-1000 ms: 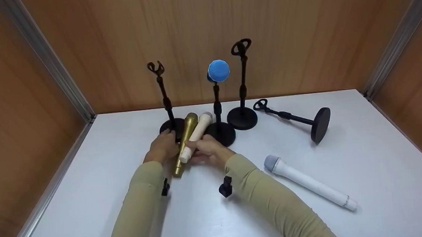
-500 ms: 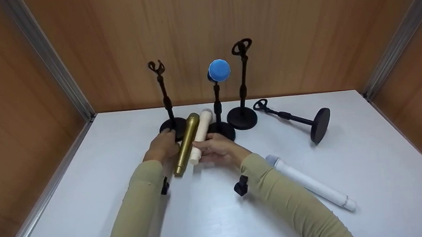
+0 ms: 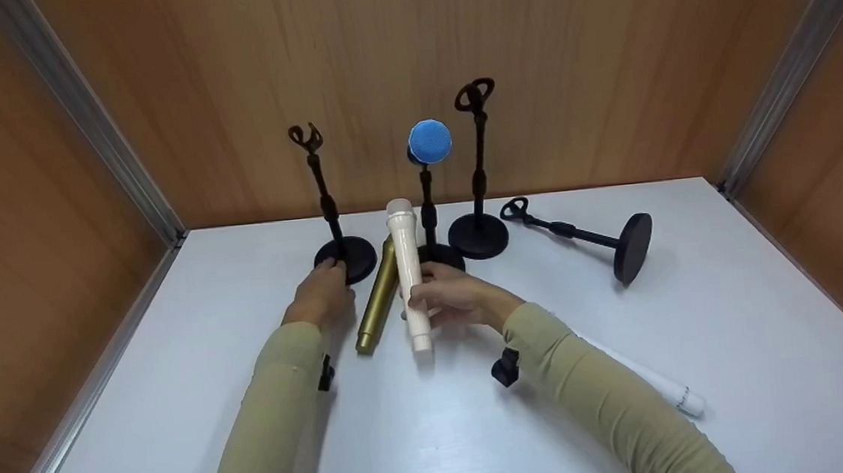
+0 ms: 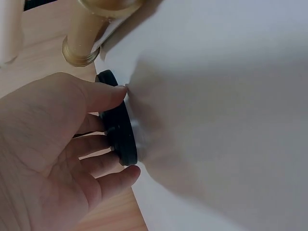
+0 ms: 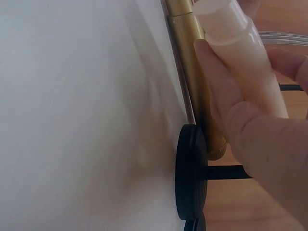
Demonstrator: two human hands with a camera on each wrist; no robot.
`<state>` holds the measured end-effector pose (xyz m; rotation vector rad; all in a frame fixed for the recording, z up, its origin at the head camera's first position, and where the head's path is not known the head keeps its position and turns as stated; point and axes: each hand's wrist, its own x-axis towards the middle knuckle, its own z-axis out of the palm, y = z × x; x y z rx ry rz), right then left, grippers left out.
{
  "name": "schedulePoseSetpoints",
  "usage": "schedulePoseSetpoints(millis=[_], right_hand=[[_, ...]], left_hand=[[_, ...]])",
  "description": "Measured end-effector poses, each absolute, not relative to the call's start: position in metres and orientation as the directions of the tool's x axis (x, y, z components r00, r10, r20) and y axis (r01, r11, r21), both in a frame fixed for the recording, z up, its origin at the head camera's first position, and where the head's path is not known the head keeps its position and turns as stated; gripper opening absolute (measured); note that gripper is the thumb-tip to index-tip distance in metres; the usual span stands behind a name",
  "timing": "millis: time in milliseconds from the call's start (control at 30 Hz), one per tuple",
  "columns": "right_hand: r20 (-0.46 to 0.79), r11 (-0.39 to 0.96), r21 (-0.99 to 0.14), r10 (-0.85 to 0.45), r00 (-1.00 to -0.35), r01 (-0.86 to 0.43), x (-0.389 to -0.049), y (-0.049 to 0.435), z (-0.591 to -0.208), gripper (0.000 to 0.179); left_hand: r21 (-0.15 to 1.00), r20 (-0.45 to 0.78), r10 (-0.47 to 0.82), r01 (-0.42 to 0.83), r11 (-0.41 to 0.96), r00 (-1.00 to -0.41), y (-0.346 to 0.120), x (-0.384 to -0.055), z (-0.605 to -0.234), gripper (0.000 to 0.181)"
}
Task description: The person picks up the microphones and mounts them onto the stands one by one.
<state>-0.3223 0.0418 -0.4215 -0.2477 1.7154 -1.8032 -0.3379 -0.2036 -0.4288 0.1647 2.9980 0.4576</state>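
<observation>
A glossy white tabletop (image 3: 437, 431) sits within brown wood-grain panels (image 3: 347, 62) joined by grey metal corner strips (image 3: 96, 119). The upright black middle stand (image 3: 429, 213) carries a microphone with a round blue head (image 3: 430, 142). The person's left hand (image 3: 319, 296) grips the round base of the upright black left-hand stand (image 3: 355, 258) at its rim. The right hand (image 3: 456, 298) holds a cream cylindrical microphone (image 3: 405, 249) between thumb and fingers around its lower half, beside and partly over a gold metallic microphone (image 3: 378, 307).
</observation>
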Motion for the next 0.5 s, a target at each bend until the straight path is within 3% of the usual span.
schedulePoseSetpoints(millis=[267, 433, 500], right_hand=[[-0.260, 0.186, -0.966, -0.686, -0.680, 0.181, -0.319, 0.058, -0.407, 0.066], [-0.251, 0.235, -0.965, -0.720, -0.647, 0.114, -0.319, 0.071, -0.388, 0.099], [-0.247, 0.259, -0.963, -0.728, -0.640, 0.078, -0.318, 0.076, -0.380, 0.103]], left_hand=[[0.287, -0.093, 0.118, 0.087, 0.954, -0.989, -0.201, -0.337, -0.424, 0.057], [0.273, -0.099, 0.138, 0.106, 0.956, -0.985, -0.201, -0.336, -0.423, 0.057], [0.281, -0.109, 0.141, 0.106, 0.954, -0.984, -0.201, -0.335, -0.424, 0.058]])
